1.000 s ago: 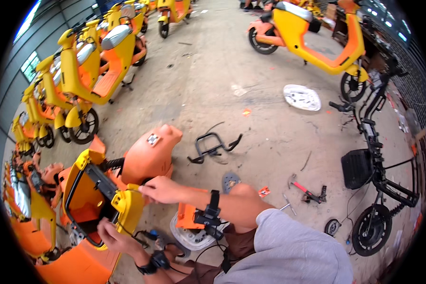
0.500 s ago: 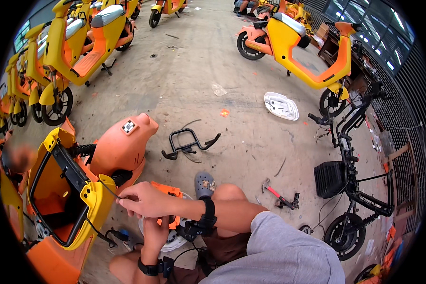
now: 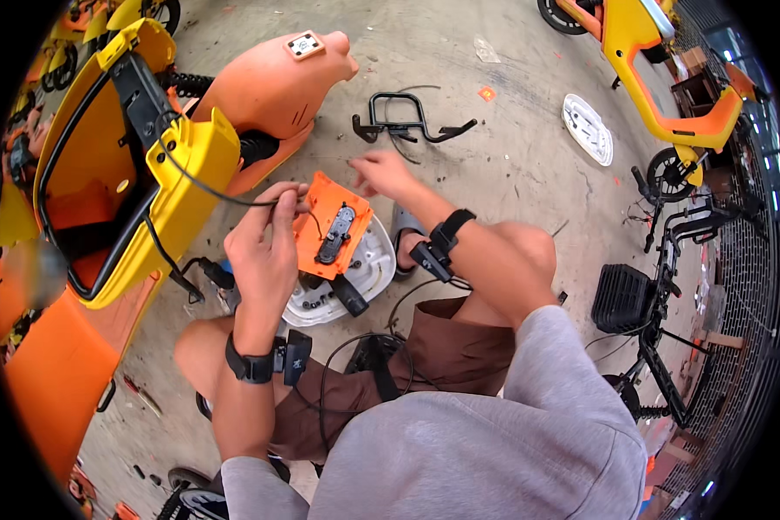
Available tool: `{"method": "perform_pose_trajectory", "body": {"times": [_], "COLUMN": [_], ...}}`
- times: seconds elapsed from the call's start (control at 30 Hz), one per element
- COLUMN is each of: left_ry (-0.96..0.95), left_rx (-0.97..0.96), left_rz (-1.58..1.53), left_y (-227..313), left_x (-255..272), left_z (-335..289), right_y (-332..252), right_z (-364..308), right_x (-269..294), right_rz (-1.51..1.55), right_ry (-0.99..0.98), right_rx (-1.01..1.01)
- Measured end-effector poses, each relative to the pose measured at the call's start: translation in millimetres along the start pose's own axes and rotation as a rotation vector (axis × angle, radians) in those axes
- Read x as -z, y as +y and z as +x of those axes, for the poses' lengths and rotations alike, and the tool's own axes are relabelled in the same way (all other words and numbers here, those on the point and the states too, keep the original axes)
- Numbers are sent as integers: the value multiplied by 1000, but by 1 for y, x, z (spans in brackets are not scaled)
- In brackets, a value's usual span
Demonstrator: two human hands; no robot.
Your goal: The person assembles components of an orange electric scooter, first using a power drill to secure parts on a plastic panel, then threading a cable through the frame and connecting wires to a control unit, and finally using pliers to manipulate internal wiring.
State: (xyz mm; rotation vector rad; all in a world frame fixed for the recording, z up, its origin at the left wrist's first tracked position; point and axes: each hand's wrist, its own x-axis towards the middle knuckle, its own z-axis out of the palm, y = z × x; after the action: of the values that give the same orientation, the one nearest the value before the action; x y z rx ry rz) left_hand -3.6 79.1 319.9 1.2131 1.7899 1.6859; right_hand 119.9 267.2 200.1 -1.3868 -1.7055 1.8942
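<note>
My left hand (image 3: 264, 243) pinches a thin black cable (image 3: 201, 186) that runs from the yellow scooter body shell (image 3: 160, 173) on my left. Right beside that hand lies a small orange plastic cover (image 3: 331, 227) with a black part on it, resting over a white dish (image 3: 366, 264) holding small dark pieces. My right hand (image 3: 383, 173) hovers just beyond the orange cover, fingers loosely spread, holding nothing I can make out. A black-handled tool (image 3: 348, 296) lies at the dish's near edge.
An orange scooter panel (image 3: 269, 82) lies ahead on the concrete. A black metal bracket (image 3: 403, 121) lies past my right hand, a white round cover (image 3: 588, 128) further right. A black bike frame with a basket (image 3: 633, 299) stands at right, a yellow scooter (image 3: 659, 61) beyond.
My view has tilted down and closer. My left hand has taken the black cable up by the orange cover, and my right hand has let go and lifted away forward.
</note>
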Motion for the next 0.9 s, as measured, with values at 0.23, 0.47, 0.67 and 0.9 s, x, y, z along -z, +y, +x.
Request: {"method": "perform_pose_trajectory", "body": {"times": [0.23, 0.47, 0.67, 0.9], "left_ry": [32, 45, -50, -216], "left_rx": [-172, -190, -167, -287], "left_rz": [91, 90, 267, 180], "left_y": [-13, -12, -8, 6], "left_x": [-10, -14, 6, -7], "left_z": [4, 2, -5, 3], "right_y": [175, 179, 167, 79], "right_z": [-34, -45, -45, 28], "right_x": [-54, -65, -72, -6], "right_rz": [-741, -842, -759, -655], "right_ry": [149, -17, 54, 74], "right_rx": [42, -41, 111, 455]}}
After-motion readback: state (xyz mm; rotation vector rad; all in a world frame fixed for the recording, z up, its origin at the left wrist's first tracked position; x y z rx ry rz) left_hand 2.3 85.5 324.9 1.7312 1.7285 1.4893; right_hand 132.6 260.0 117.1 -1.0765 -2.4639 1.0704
